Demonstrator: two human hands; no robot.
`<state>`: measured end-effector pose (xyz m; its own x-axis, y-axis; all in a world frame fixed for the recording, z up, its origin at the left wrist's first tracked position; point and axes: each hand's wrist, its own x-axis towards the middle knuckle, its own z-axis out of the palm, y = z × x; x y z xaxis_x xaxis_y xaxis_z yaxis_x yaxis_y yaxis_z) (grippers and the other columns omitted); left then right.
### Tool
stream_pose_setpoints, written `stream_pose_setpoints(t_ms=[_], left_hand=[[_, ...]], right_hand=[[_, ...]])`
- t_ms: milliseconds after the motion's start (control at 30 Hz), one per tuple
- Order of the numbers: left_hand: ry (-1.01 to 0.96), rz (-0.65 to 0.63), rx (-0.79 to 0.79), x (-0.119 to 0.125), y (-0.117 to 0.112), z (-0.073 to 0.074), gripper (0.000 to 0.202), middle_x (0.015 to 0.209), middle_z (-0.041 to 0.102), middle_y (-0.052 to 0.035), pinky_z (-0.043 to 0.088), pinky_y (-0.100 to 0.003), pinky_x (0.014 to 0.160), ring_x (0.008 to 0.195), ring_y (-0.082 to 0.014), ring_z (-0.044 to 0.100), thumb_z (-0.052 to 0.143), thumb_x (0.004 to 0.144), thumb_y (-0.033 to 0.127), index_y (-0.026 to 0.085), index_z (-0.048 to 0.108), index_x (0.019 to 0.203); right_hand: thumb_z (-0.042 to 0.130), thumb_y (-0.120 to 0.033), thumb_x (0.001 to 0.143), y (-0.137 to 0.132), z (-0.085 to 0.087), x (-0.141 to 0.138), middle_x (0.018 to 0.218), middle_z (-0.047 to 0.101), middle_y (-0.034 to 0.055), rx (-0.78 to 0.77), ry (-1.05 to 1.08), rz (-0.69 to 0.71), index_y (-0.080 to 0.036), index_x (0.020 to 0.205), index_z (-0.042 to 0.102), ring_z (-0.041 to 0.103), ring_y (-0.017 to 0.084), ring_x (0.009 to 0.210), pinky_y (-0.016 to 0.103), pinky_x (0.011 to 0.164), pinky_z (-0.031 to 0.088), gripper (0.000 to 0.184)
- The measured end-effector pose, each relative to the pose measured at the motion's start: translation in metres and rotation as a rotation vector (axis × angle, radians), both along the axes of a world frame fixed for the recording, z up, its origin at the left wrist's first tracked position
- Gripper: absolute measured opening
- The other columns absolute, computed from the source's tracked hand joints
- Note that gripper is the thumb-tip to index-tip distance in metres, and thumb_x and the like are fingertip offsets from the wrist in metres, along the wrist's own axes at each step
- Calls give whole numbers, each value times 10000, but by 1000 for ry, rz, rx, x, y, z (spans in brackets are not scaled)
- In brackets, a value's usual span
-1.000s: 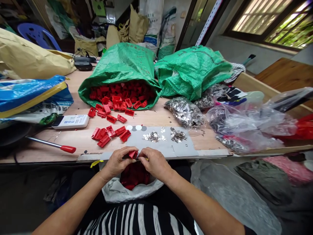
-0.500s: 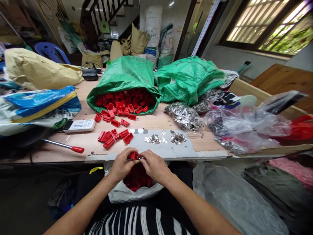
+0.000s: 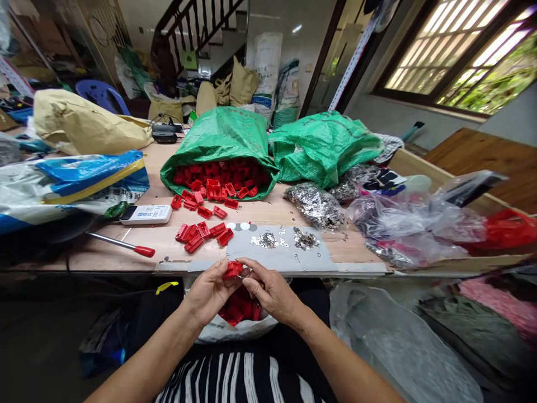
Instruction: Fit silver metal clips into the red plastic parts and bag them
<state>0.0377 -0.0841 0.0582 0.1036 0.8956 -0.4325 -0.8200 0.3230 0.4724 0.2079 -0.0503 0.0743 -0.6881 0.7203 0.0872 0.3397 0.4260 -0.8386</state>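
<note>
Landmark: the mat [image 3: 247,254], a flat grey sheet at the near edge of the surface [image 3: 268,215].

Work position: the red part [image 3: 232,271] is at the mat's near edge, toward its left end, raised above the sack. The left hand [image 3: 213,292] has its grip closed on the red part. The right hand [image 3: 273,295] has its fingertips at the red part's right side. A thin metallic glint shows there, too small to identify; whether the right grip is closed on an item cannot be told.

Stock: a group of red pieces [image 3: 203,236] lies just left of the mat, one piece meeting the mat's edge. The green bag [image 3: 229,131] lies beyond the mat, toward its left end, with its mouth facing the mat and many more pieces inside. Two metal piles [image 3: 265,240] [image 3: 306,239] rest on the mat. A clear bag [image 3: 316,206] of metal bits lies beyond the mat's right end.

Progress: one unit is in hand. The sack [image 3: 239,333], below the mat's near edge, contains many red units, probably completed; their condition is not visible. The group and the bag's contents appear unprocessed, so a large share of the work remains.
</note>
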Motion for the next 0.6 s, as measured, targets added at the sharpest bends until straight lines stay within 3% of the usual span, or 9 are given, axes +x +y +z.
stream_pose_setpoints(t_ms=[333, 600], left_hand=[[-167, 3, -153, 10, -2, 10, 268, 800, 730, -116, 573, -339, 808, 761, -190, 715, 433, 948, 196, 80, 645, 834], [-187, 21, -158, 14, -2, 6, 217, 790, 728, -113, 561, -375, 867, 787, -197, 715, 476, 928, 178, 81, 646, 834]], right_hand=[[436, -293, 954, 0, 1, 4, 970, 685, 29, 88, -28, -26, -239, 1302, 491, 629, 159, 826, 247, 762, 451, 356], [432, -310, 957, 2, 0, 4, 1023, 699, 32, 101, -29, -100, -241, 1207, 585, 645, 165, 877, 251, 800, 457, 301]])
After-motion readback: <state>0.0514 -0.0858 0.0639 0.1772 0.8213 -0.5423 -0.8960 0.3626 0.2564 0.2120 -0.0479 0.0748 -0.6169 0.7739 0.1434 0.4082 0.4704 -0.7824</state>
